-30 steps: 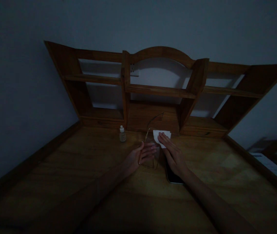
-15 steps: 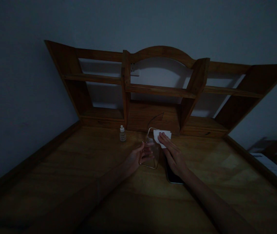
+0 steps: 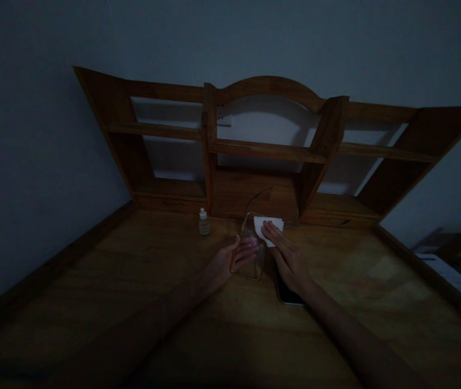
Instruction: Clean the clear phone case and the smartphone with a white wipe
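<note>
A clear phone case [image 3: 258, 265] with a shiny rim is held by my left hand [image 3: 230, 259], the thumb on its left edge and the fingers behind it. My right hand [image 3: 289, 256] grips a folded white cloth or tissue [image 3: 268, 224] against the upper right part of the case. Beneath my right hand and wrist lies a dark phone [image 3: 289, 294] on the table, partly covered. To the left of the case stands a small dropper bottle [image 3: 204, 224] with a white cap.
A wooden shelf unit [image 3: 268, 151] with open compartments and small drawers spans the back of the wooden table [image 3: 222, 335]. White material [image 3: 457, 278] lies beyond the table's right edge. The room is dim.
The white cloth and my right fingers have shifted very slightly left. My left fingers show a little further right behind the case. The bottle and phone stay in place.
</note>
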`<act>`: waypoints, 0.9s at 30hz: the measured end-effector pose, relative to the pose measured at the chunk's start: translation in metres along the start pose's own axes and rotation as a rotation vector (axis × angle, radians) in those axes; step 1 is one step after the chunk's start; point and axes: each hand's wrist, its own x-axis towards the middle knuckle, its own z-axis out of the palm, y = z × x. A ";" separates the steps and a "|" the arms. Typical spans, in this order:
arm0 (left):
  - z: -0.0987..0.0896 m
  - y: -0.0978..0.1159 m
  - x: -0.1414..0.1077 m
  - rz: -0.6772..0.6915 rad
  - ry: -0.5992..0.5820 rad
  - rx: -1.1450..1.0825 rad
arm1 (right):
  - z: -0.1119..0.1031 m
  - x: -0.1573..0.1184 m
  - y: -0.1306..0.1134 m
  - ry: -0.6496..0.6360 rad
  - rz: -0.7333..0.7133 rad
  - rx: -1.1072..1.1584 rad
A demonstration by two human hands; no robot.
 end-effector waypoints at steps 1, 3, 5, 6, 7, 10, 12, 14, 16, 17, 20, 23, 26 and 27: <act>-0.002 -0.001 0.001 0.001 -0.006 -0.005 | 0.000 0.000 0.000 -0.004 -0.002 -0.003; -0.006 -0.002 0.003 0.001 0.004 -0.020 | 0.000 0.000 0.000 -0.007 -0.007 -0.005; -0.006 -0.002 0.003 0.000 0.039 -0.035 | -0.001 0.000 0.000 -0.008 -0.017 -0.010; -0.005 -0.001 0.003 0.002 0.060 -0.040 | -0.001 0.000 -0.001 -0.009 -0.023 -0.013; -0.003 -0.001 0.003 0.003 0.083 -0.043 | -0.001 0.000 -0.001 -0.009 -0.029 -0.016; 0.002 0.002 0.002 -0.006 0.145 -0.054 | -0.001 0.001 -0.002 -0.006 -0.043 -0.026; 0.005 0.003 0.001 -0.008 0.167 -0.060 | 0.000 0.001 -0.002 -0.004 -0.047 -0.029; 0.007 0.004 0.001 0.004 0.184 -0.061 | 0.000 0.001 -0.003 -0.002 -0.049 -0.031; 0.008 0.005 0.001 0.015 0.208 -0.063 | 0.000 0.001 -0.003 -0.001 -0.049 -0.030; 0.009 0.005 0.001 0.015 0.222 -0.065 | -0.001 0.001 -0.003 -0.003 -0.047 -0.030; 0.009 0.004 0.002 0.013 0.244 -0.070 | -0.001 0.001 -0.005 -0.028 -0.041 -0.035; 0.007 0.002 0.004 0.022 0.235 -0.071 | 0.000 0.001 -0.006 -0.061 -0.053 -0.052; 0.004 0.000 0.006 0.044 0.217 -0.088 | 0.003 0.001 -0.006 -0.084 -0.077 -0.069; 0.003 -0.001 0.007 0.049 0.212 -0.089 | 0.004 0.001 -0.007 -0.091 -0.088 -0.072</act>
